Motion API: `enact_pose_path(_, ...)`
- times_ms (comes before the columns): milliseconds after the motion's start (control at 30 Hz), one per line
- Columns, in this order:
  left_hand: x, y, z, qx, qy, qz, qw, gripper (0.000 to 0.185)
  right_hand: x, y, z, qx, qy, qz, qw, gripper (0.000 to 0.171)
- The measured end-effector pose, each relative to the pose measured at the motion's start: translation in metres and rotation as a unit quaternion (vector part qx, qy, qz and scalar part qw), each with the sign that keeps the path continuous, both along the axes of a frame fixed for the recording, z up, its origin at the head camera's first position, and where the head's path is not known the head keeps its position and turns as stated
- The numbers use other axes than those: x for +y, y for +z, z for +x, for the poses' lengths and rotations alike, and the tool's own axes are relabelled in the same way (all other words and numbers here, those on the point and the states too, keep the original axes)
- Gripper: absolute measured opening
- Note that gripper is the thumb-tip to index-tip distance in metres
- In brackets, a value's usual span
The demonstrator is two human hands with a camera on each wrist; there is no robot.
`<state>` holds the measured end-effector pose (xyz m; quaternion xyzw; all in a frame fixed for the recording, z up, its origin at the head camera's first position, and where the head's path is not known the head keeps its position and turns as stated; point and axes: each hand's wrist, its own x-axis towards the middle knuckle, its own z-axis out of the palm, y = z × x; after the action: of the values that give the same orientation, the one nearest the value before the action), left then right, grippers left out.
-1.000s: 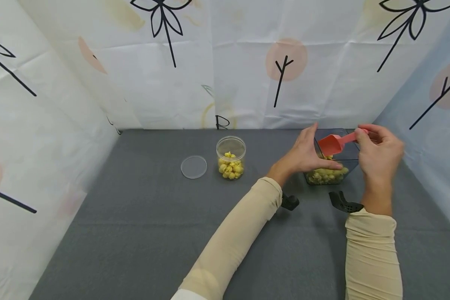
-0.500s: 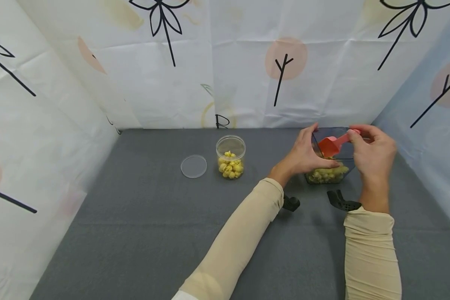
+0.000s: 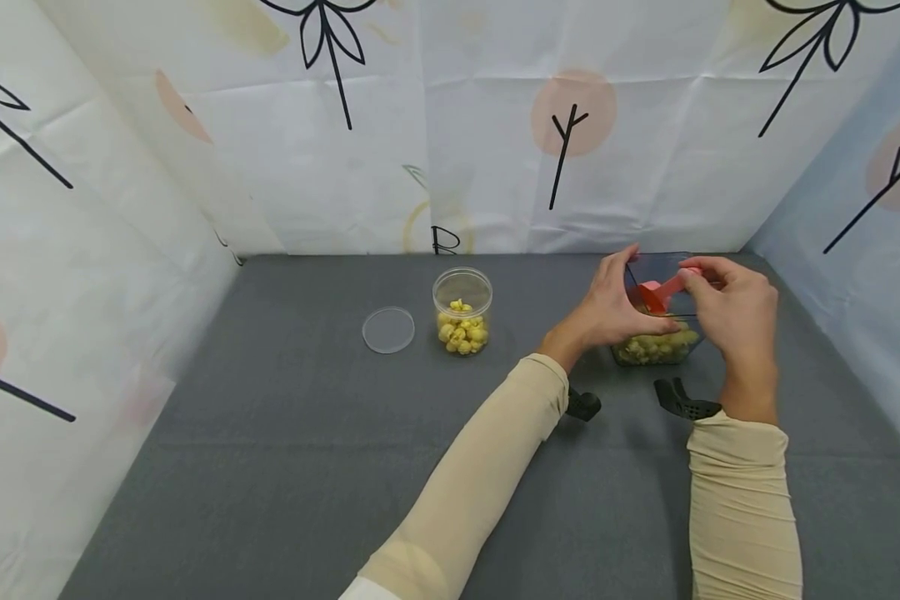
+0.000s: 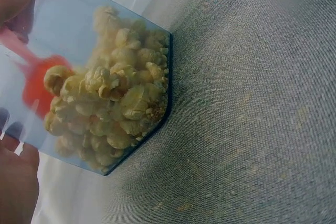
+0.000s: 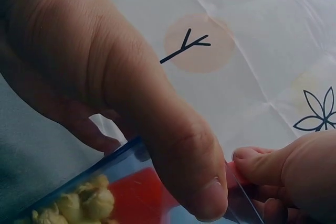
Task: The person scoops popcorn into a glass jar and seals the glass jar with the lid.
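Note:
A clear rectangular container (image 3: 693,340) of popcorn (image 4: 113,100) stands on the grey table at the right, in the head view. My left hand (image 3: 611,304) grips it from the left, thumb across the near side and fingers at the far side; the thumb looms large in the right wrist view. Between my right thumb and fingers I pinch the handle of a coral-red scoop (image 3: 656,296), with my right hand (image 3: 738,312) over the container's right side. The scoop's bowl is inside the container, right at the popcorn, as the left wrist view shows through the wall.
A round clear jar (image 3: 462,310) of yellow popcorn stands uncovered near the table's middle. Left of it, a clear round lid (image 3: 387,330) lies flat. Patterned white sheets (image 3: 487,167) rise behind the table (image 3: 307,467) and on both sides.
My right hand has moved left and slightly inward, carrying the scoop's bowl further down into the container. My left hand keeps its hold almost unchanged; the jar and lid have not moved.

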<state>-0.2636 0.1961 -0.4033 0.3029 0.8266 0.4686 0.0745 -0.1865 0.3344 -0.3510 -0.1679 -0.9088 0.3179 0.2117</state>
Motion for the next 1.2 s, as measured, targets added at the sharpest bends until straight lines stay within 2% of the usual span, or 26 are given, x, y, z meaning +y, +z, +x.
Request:
enact_pose_path(167, 0.0006, -0.0015, -0.0008, 0.001, -0.002, 0.008, 1.0, 0.116, -0.0003, -0.0009, -0.0006, 0.004, -0.007, -0.002, 1.0, 0.046)
enact_pose_path(333, 0.0005, -0.003, -0.0018, 0.005, -0.001, 0.012, 0.9999, 0.116, 0.002, 0.0003, -0.001, 0.004, -0.014, -0.035, 0.999, 0.047)
enact_pose_path(533, 0.0016, -0.0034, -0.0014, 0.007, 0.003, 0.008, 0.9999, 0.117, 0.0053, 0.0017, 0.0011, 0.013, -0.003, -0.077, 0.997, 0.048)
enact_pose_path(733, 0.0007, -0.0037, -0.0007, 0.001, 0.002, 0.011, 0.9999, 0.117, 0.0053, 0.0014, 0.0026, 0.001, 0.009, -0.06, 0.998, 0.047)
enact_pose_path(933, 0.0005, -0.0034, -0.0013, 0.004, 0.002, 0.013, 0.9999, 0.117, 0.0056, 0.0018, 0.0022, 0.008, -0.006, -0.082, 0.997, 0.05)
enact_pose_path(1100, 0.0008, -0.0041, -0.0022, 0.004, 0.0, 0.014, 0.9999, 0.116, 0.0047, 0.0013, 0.001, -0.006, -0.001, -0.037, 0.999, 0.05)
enact_pose_path(1200, 0.0012, -0.0045, -0.0019, 0.002, 0.0, 0.012, 0.9999, 0.116, 0.0055, 0.0001, 0.0003, -0.005, -0.001, -0.048, 0.999, 0.049)
